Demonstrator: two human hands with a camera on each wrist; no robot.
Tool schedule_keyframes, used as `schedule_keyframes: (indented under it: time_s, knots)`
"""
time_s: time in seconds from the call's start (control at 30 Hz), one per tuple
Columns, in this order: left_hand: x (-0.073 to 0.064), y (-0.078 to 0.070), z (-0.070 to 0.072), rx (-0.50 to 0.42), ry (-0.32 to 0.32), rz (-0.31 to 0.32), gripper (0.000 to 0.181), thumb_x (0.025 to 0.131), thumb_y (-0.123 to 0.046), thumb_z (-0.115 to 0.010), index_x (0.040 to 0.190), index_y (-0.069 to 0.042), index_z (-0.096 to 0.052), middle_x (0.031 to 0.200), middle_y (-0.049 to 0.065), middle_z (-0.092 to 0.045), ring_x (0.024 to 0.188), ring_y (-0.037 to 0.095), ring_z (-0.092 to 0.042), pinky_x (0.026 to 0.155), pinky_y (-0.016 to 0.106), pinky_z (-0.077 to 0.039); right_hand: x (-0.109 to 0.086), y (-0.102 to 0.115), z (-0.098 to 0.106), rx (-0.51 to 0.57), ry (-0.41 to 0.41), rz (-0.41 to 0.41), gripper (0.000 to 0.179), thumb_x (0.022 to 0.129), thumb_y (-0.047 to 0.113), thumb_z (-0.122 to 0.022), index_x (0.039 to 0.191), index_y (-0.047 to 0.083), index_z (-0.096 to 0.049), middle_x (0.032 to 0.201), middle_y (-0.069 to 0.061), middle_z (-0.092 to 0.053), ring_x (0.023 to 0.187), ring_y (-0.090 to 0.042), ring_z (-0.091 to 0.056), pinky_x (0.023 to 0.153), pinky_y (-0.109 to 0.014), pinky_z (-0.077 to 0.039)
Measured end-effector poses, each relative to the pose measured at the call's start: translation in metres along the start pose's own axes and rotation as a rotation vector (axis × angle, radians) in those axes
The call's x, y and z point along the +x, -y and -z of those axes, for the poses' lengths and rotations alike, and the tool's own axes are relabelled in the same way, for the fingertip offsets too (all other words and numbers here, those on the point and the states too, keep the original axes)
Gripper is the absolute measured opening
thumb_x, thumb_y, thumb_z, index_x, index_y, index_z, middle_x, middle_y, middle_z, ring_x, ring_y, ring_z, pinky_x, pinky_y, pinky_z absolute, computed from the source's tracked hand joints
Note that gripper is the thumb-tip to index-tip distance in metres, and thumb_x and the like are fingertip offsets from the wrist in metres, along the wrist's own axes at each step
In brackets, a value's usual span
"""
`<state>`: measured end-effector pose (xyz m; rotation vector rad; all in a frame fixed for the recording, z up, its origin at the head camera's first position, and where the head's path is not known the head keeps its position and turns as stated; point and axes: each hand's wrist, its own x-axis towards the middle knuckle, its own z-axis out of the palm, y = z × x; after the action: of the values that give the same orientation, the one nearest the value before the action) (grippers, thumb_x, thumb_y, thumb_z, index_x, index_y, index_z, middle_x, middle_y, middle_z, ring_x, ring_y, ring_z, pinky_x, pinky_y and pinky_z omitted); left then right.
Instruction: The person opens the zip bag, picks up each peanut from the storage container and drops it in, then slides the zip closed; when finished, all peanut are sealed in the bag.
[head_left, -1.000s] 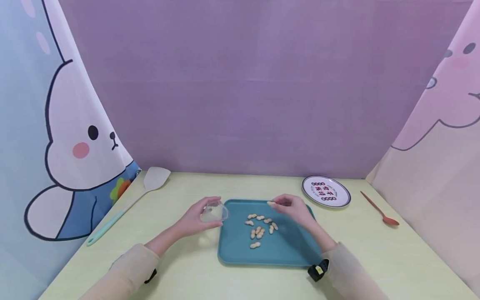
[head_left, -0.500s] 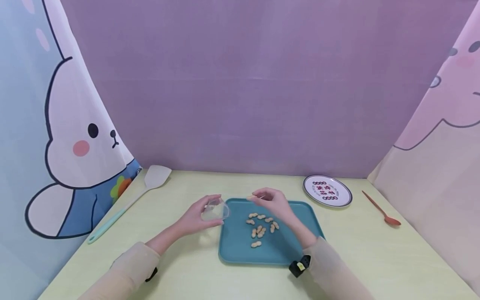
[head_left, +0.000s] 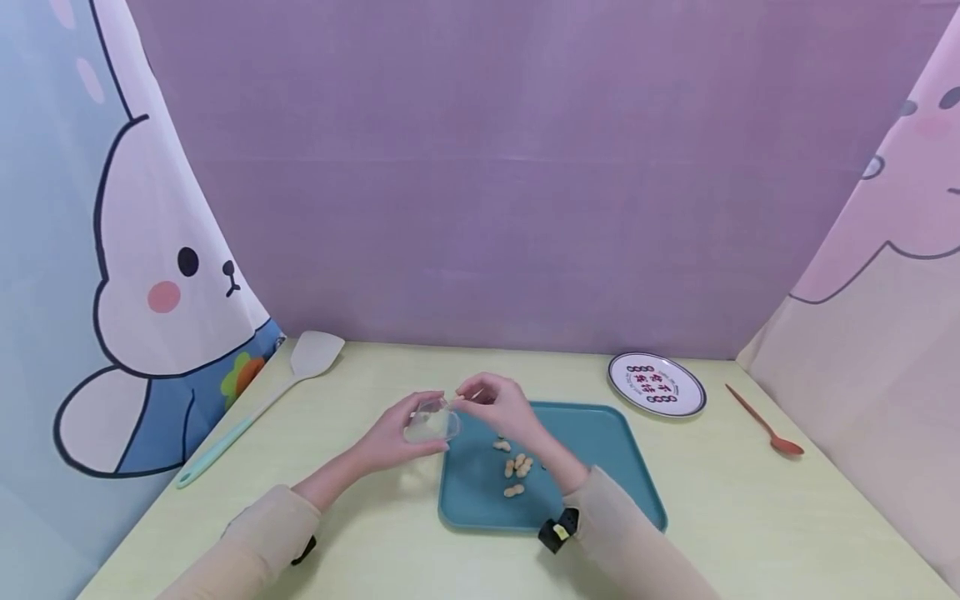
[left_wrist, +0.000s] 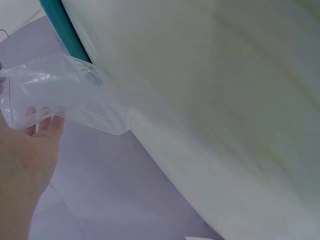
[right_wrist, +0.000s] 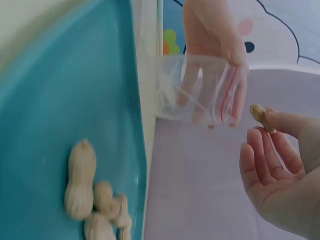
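My left hand (head_left: 390,435) grips a clear zip bag (left_wrist: 75,95), thumb and fingers on either side holding its mouth apart. A red seal line runs along the mouth of the bag in the right wrist view. My right hand (head_left: 497,408) pinches an unshelled peanut (right_wrist: 260,116) between thumb and fingertips, right beside the mouth of the bag. Under the right forearm lies a teal tray (head_left: 607,475) with several peanuts (head_left: 519,465) on it. Part of that group is hidden by the right hand and wrist.
A spatula (head_left: 313,354) with a mint handle lies on the left of the table. To the right are a white plate (head_left: 656,385) with red print and a reddish-brown spoon (head_left: 783,446). A purple cloth (head_left: 480,183) closes off the back.
My right hand has carried the peanut leftward from over the tray to the mouth of the bag. The left hand and the bag have stayed nearly still.
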<state>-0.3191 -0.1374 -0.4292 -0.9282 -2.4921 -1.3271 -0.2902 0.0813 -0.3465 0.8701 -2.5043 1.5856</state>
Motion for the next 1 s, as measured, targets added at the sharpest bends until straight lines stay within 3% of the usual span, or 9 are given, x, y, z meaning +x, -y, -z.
schedule_keyframes:
  time_s: [0.33,0.63,0.77,1.0]
  knots:
    - [-0.001,-0.003,-0.002,-0.024,0.001,0.024,0.068,0.077,-0.035,-0.077,0.134,-0.017,-0.046,0.136,0.005,-0.051,0.124,0.027,-0.048,0.094,0.052,-0.045,0.004,0.007,-0.015,-0.023,0.047,0.015,0.027,0.089,0.011,-0.064,0.111,-0.004,-0.061,0.099,-0.02,-0.065,0.085,-0.033,-0.063,0.066,-0.022,-0.05]
    - [0.0,-0.004,-0.001,-0.017,-0.022,0.002,0.069,0.076,-0.033,-0.078,0.134,-0.013,-0.046,0.132,0.006,-0.054,0.12,0.024,-0.052,0.093,0.048,-0.046,0.011,-0.031,-0.018,-0.005,-0.014,0.002,0.024,0.089,0.018,-0.065,0.108,0.004,-0.065,0.101,-0.012,-0.067,0.086,-0.028,-0.064,0.069,-0.024,-0.051]
    - [0.001,-0.005,0.0,-0.024,-0.029,-0.003,0.071,0.076,-0.031,-0.078,0.134,-0.008,-0.046,0.128,0.006,-0.057,0.118,0.024,-0.053,0.092,0.047,-0.046,0.01,-0.037,-0.012,-0.009,-0.036,0.008,0.021,0.089,0.021,-0.065,0.106,0.01,-0.066,0.1,-0.007,-0.068,0.084,-0.02,-0.065,0.07,-0.024,-0.052]
    - [0.001,-0.006,0.002,-0.044,-0.027,0.009,0.071,0.076,-0.029,-0.078,0.134,-0.006,-0.046,0.125,0.006,-0.059,0.118,0.025,-0.054,0.093,0.049,-0.045,-0.006,-0.01,0.008,0.011,-0.027,-0.009,0.021,0.091,0.013,-0.062,0.108,0.001,-0.064,0.103,-0.018,-0.067,0.091,-0.031,-0.063,0.073,-0.026,-0.051]
